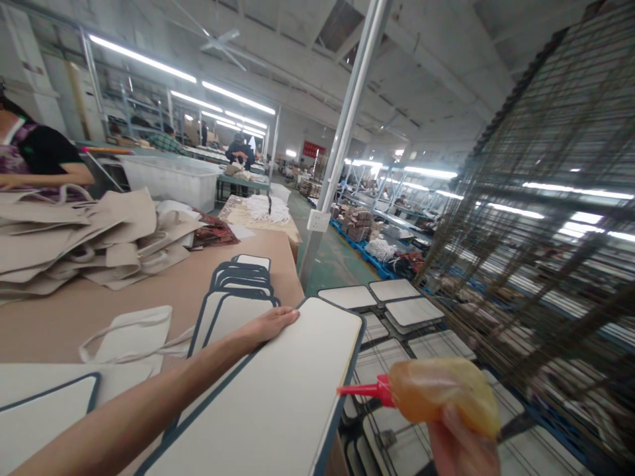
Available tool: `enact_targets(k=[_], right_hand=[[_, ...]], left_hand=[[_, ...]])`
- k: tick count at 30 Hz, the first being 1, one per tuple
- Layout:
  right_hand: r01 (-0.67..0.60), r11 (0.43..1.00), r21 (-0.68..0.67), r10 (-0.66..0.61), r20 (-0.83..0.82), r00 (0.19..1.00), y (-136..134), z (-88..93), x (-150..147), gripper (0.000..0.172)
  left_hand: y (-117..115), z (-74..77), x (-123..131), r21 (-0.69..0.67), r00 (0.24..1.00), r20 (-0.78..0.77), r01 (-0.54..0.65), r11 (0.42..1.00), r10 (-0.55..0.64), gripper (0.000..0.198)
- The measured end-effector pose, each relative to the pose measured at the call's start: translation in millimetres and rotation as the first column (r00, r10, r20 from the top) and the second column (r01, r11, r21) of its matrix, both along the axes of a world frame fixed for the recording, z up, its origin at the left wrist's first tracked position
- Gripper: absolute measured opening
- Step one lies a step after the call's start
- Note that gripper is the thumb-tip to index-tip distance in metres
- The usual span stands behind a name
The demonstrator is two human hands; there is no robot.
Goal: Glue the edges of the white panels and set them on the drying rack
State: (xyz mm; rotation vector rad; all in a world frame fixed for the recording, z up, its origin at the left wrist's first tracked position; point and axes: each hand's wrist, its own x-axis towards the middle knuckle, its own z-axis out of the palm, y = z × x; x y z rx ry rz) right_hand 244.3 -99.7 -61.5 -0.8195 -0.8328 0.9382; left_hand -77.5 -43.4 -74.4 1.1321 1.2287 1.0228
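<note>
A large off-white panel with a dark blue border [262,390] slants across the front of the view. My left hand [274,324] lies on its far left edge, fingers stretched over the border. In my right hand [459,439] is a squeeze glue bottle [441,391] with amber liquid and a red nozzle. The bottle lies nearly level, its tip touching or just above the panel's right border. A thin yellowish line runs along the upper right edge of that panel. More blue-edged panels [233,311] are stacked behind my left hand.
Beige fabric pieces with straps [99,231] pile up on the brown table [262,248] at left. A wire rack [536,172] rises at right, with several panels [414,311] lying on its shelf. A metal post with a socket [318,220] stands ahead. A co-worker [44,155] is at far left.
</note>
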Motion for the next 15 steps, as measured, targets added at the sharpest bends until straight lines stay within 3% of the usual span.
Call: enact_targets(k=[9,15], right_hand=[[0.014,0.998,-0.058,-0.019,-0.077,0.997,-9.7,0.8,-10.2,0.038],[-0.044,0.992,-0.120,0.036,-0.073,0.997,-5.3,-11.1,6.9,0.059]], left_hand=[[5.3,1.3,-4.2,0.047,0.998,-0.036,-0.042,0.998,0.043,0.043],[10.8,2.5,-2.9,0.015,0.999,-0.031,-0.042,0.999,0.042,0.040]])
